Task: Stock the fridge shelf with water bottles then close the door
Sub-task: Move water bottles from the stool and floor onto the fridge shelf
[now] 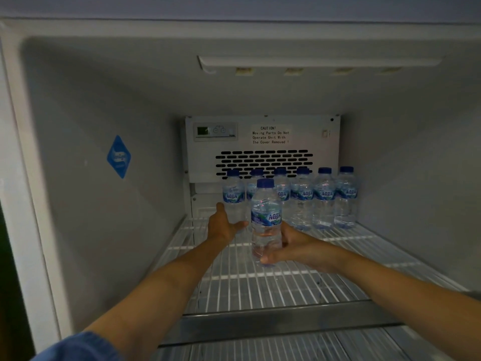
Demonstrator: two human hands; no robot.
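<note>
Right hand (294, 248) grips the upright front bottle (266, 220); left hand (223, 226), spread wide, touches the back row's end bottle (233, 196) (leftmost of six)

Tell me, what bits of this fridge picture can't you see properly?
Head view only:
- Fridge door: outside the frame edges.
- Second back-row bottle: mostly hidden behind the held bottle in the right hand.
- Left hand: unclear whether it grips the leftmost bottle or just touches it.
- Blue sticker: wording blurred.
- Control display: too small and dim to read.
</note>
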